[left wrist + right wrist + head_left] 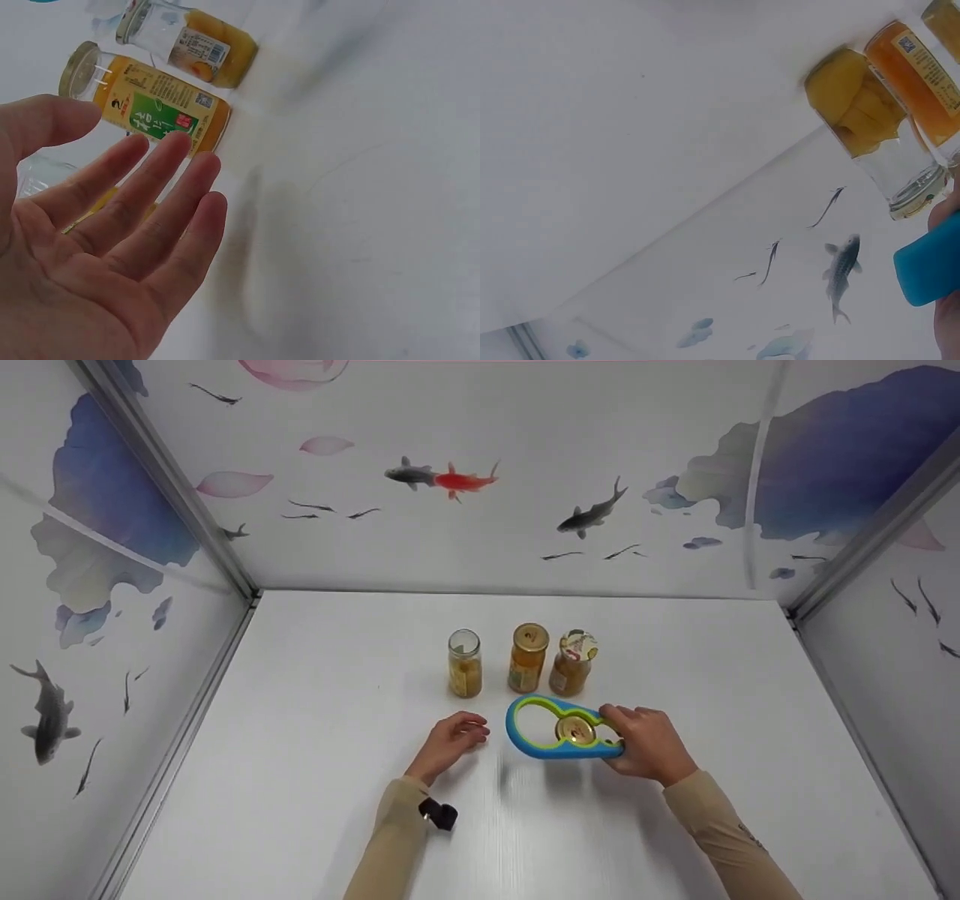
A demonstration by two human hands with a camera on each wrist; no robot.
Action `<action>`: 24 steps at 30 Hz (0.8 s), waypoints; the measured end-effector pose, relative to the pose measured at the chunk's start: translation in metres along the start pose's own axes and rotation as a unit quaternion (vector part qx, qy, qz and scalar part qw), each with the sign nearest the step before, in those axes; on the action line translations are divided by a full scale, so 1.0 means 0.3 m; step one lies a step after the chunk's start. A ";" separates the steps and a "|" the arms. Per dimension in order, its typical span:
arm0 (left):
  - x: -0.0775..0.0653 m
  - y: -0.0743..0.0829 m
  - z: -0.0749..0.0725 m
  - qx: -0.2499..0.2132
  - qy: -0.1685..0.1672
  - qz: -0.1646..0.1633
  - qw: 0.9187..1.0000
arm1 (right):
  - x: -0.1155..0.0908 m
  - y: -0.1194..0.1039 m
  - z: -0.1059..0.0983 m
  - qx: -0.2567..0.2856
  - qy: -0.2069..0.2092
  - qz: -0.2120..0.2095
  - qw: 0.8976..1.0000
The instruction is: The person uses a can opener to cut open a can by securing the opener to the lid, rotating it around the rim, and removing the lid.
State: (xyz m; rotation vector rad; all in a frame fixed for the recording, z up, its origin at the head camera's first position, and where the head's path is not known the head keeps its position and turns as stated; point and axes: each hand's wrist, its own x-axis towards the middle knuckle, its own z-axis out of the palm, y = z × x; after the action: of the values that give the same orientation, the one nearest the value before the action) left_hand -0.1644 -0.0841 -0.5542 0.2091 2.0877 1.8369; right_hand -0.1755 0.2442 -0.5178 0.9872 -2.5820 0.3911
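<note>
My right hand (649,744) grips the handle end of a blue and green jar opener (559,751), held above the table. A gold lid (576,730) sits within the opener's middle opening. In the right wrist view, only the blue end of the opener (934,262) and part of the hand show. My left hand (448,746) hovers left of the opener with fingers loosely bent and nothing in them; its palm (82,300) shows in the left wrist view. Beyond the hands stand an uncovered glass jar (465,671), a gold-lidded jar (526,664) and a jar with a patterned lid (572,671).
The jars stand in a row on the white table (315,735), holding yellow and orange contents. Panels printed with fish, such as the back wall (487,540), enclose the table at the back and both sides. A black device (439,814) is worn on the left wrist.
</note>
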 end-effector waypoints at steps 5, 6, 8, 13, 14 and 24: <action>-0.014 0.032 0.032 -0.027 -0.038 0.011 0.999 | 0.011 -0.026 0.000 -0.002 -0.005 -0.003 1.000; -0.019 0.043 0.042 -0.037 -0.044 0.015 0.998 | 0.012 -0.030 0.002 -0.006 -0.005 -0.005 1.000; -0.018 0.043 0.061 -0.068 -0.059 0.030 0.995 | 0.017 -0.037 0.005 -0.013 -0.003 -0.009 1.000; 0.014 0.006 0.117 -0.111 -0.103 0.055 0.987 | 0.032 -0.056 0.010 -0.014 0.001 -0.020 1.000; 0.021 -0.003 0.129 -0.120 -0.108 0.052 0.986 | 0.035 -0.060 0.011 -0.011 0.001 -0.021 1.000; 0.046 -0.037 0.222 -0.193 -0.212 0.032 0.957 | 0.054 -0.094 0.012 -0.006 0.001 -0.041 0.999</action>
State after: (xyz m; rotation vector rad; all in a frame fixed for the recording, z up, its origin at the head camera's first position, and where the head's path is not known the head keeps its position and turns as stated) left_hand -0.1522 -0.0193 -0.5737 0.5192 1.4227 1.9820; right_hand -0.1684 0.2129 -0.5107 1.0828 -2.5305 0.3533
